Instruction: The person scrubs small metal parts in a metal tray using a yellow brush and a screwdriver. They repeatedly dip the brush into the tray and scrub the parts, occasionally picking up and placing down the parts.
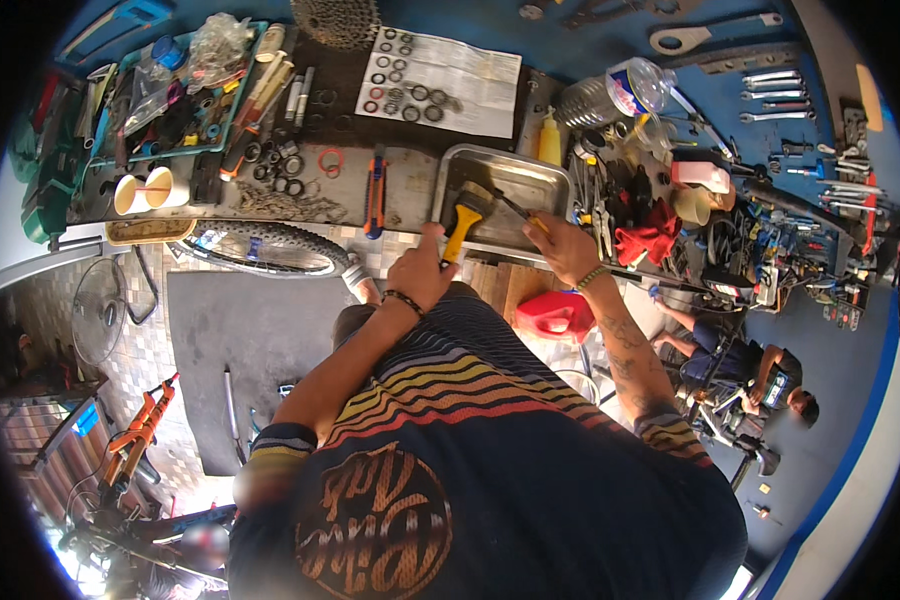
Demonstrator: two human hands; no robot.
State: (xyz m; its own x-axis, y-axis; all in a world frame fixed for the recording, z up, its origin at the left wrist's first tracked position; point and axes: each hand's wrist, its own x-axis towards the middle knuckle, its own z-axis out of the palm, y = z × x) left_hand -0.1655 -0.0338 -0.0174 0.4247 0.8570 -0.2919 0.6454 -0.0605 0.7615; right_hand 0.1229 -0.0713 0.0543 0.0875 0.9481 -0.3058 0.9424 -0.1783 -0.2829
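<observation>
My left hand (pixel 422 272) is closed round the yellow handle of a paintbrush (pixel 459 232), whose broad bristle end points up over a shallow metal tray (pixel 500 152). My right hand (pixel 568 250), at the tray's near right edge, grips a thin tool (pixel 513 206) with a dark shaft and a yellowish handle end; its exact kind is unclear. The shaft slants left over the tray, its tip close to the brush head. Whether the two touch cannot be made out. A blue and orange utility knife (pixel 374 197) lies left of the tray.
Bearings and rings lie on a white paper sheet (pixel 490 85) behind the tray. A yellow squeeze bottle (pixel 549 138), a large clear plastic bottle (pixel 635 88) and a red cloth (pixel 650 238) sit rightward. A teal parts tray (pixel 185 148) stands left. Another person (pixel 760 370) sits at far right.
</observation>
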